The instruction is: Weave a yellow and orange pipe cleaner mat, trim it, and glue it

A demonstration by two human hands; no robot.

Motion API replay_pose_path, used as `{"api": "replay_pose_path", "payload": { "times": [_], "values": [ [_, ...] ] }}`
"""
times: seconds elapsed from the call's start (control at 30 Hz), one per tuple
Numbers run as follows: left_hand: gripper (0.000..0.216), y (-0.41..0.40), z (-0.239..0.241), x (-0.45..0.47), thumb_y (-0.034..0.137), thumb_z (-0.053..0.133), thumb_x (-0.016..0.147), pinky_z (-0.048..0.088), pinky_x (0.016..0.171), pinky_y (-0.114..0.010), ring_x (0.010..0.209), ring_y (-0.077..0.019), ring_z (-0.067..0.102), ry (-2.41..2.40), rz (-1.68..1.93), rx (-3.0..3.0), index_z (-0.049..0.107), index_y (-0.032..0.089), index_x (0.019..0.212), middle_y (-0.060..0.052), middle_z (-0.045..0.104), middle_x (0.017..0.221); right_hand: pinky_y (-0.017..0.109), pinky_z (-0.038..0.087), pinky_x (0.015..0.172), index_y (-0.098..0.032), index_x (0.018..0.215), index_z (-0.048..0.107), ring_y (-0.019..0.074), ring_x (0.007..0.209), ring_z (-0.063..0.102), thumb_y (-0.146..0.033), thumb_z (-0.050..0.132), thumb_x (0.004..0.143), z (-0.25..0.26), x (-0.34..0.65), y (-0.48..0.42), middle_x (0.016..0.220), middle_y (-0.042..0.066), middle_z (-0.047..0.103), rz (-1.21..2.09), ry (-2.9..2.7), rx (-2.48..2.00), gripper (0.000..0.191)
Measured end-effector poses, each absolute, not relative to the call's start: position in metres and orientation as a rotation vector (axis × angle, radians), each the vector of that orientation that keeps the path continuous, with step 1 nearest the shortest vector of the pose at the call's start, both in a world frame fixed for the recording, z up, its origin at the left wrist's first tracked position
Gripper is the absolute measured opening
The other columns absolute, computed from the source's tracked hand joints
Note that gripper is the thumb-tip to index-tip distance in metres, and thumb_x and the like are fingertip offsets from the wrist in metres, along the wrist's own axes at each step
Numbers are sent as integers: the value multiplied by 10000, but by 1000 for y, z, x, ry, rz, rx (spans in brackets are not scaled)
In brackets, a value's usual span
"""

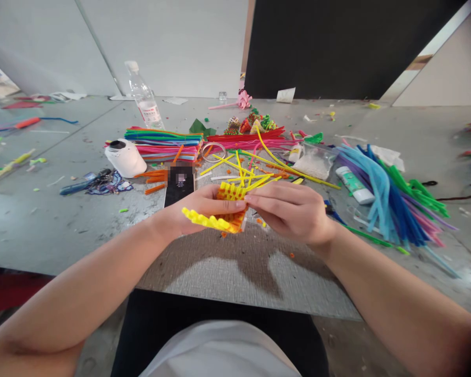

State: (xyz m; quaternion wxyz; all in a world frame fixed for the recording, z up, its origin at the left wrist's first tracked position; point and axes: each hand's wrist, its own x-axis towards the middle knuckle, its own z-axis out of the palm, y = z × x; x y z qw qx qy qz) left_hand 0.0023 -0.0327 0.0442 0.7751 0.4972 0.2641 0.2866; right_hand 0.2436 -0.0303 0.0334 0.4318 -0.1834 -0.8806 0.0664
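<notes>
My left hand is closed around a woven yellow and orange pipe-cleaner piece, held just above the front of the table. A bumpy yellow strip of it sticks out to the left below my fingers. At its right edge, my right hand pinches with thumb and fingertips; whether a single stem lies between them is hard to make out. Loose yellow pipe cleaners lie right behind both hands. A phone rests by my left hand.
Bundles of coloured pipe cleaners lie behind, with a plastic bottle and a white thread cone at left. On the right are blue pipe cleaners, a white-green tube and a clear bag.
</notes>
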Motion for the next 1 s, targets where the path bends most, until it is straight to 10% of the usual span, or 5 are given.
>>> {"api": "replay_pose_path", "payload": {
  "times": [0.37,1.0],
  "values": [
    [234,-40,41,9,324,878,776,521,607,-281,633,-154,652,782,687,1299,720,150,770,-40,720,742,283,605,626,-196,1037,757,160,723,707,-301,720,961,31,221,-45,921,55,775,900,-1813,-860,135],
    [243,-32,37,10,337,856,721,426,570,-232,626,-116,557,920,776,1403,702,149,732,16,630,688,353,585,765,-223,984,745,216,859,727,-164,644,1000,34,225,-40,930,73,777,62,-2186,-613,118]
  ]
}}
